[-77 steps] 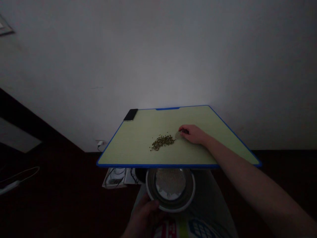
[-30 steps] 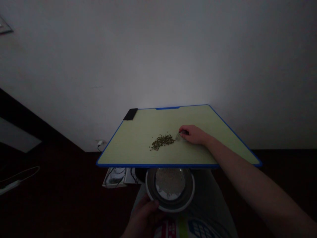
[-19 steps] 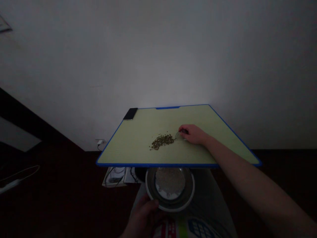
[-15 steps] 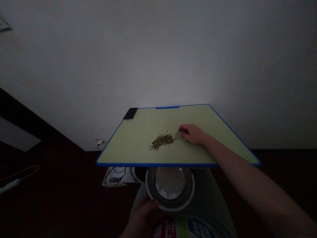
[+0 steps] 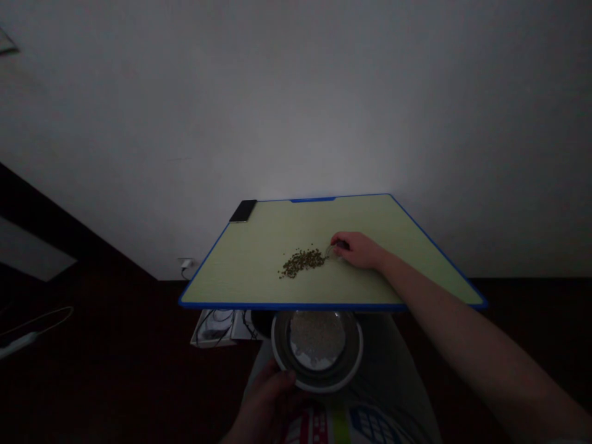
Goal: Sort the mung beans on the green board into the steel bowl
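A loose pile of small brown-green grains (image 5: 303, 263) lies spread on the pale yellow table top (image 5: 259, 277), which has a blue rim. At the right end of the pile, my right hand (image 5: 354, 248) is closed around a small, thin, curved tool (image 5: 328, 250); its edge touches or nearly touches the grains, and its exact kind is too dim to make out. Below the table's front edge, my left hand (image 5: 268, 394) grips the near-left rim of a round bowl (image 5: 354, 370) over my lap. Something pale and grainy (image 5: 318, 339) fills the bowl's middle.
A dark phone (image 5: 243, 211) lies at the table's far left corner, near the wall. Under the table's left side stands an open white box with cables (image 5: 215, 327). A plugged-in charger (image 5: 186, 264) sits low on the wall, and a power strip (image 5: 18, 344) lies at far left.
My right hand and its tool have shifted very slightly left, toward the grains. The bowl and my left hand look the same.
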